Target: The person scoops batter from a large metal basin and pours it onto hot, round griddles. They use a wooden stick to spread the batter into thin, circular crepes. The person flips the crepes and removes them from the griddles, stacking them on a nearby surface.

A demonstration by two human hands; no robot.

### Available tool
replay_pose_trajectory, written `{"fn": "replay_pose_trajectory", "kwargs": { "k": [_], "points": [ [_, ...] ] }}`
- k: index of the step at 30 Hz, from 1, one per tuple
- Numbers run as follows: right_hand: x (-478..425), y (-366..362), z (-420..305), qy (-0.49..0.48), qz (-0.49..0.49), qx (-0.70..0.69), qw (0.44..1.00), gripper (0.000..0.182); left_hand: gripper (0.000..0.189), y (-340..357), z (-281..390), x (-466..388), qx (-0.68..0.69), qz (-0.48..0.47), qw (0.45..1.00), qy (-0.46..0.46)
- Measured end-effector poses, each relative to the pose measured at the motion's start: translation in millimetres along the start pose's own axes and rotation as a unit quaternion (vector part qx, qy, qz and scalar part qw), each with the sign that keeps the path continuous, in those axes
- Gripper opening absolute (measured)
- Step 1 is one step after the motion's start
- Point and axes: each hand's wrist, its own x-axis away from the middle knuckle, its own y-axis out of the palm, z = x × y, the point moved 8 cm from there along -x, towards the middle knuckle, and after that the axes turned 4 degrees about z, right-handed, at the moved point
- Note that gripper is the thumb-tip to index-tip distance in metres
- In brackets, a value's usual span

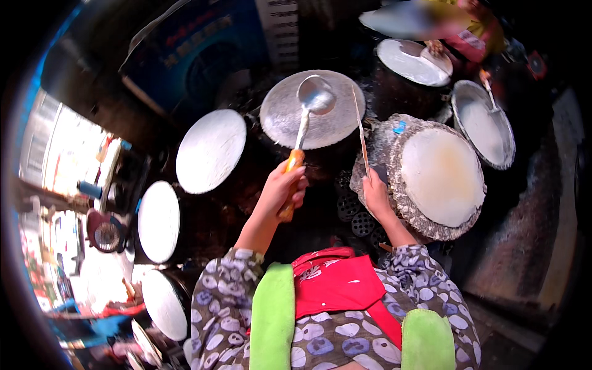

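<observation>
My left hand (285,189) is closed around the orange handle of a metal ladle (316,95). The ladle's bowl, with whitish liquid on it, is over a round grey griddle (282,113). In my right hand (376,193) is a long thin stick (361,132), pointing away from me past the griddle's right edge. Right of that hand, a crusted round container (402,194) holds a pale surface (441,175) with a yellowish patch. A white-coated round plate (211,151) lies left of the griddle.
More white rounds (158,222) line the left side, near a small fan (105,233). A co-worker (476,37) is at the upper right, by a partly coated griddle (407,60) and a metal basin (483,127) of white batter. Perforated coal briquettes (362,224) lie below.
</observation>
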Motion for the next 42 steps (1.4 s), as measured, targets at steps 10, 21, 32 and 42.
{"fn": "replay_pose_trajectory", "kwargs": {
  "k": [10, 21, 32, 42],
  "points": [
    [-45, 32, -6, 0.075, 0.1, 0.051, 0.991, 0.032, 0.062, -11, 7, -195, -0.481, 0.069, 0.838, 0.248],
    [-84, 93, -71, 0.132, 0.103, 0.246, 0.955, 0.037, 0.065, -47, 74, -239, -0.692, 0.049, 0.67, 0.263],
    [-117, 116, -118, 0.109, 0.045, 0.329, 0.937, 0.037, 0.064, -113, 113, -266, -0.716, 0.077, 0.642, 0.263],
    [-145, 133, -127, 0.025, -0.027, 0.387, 0.921, 0.043, 0.066, -159, 137, -241, -0.71, 0.104, 0.645, 0.264]
  ]
}}
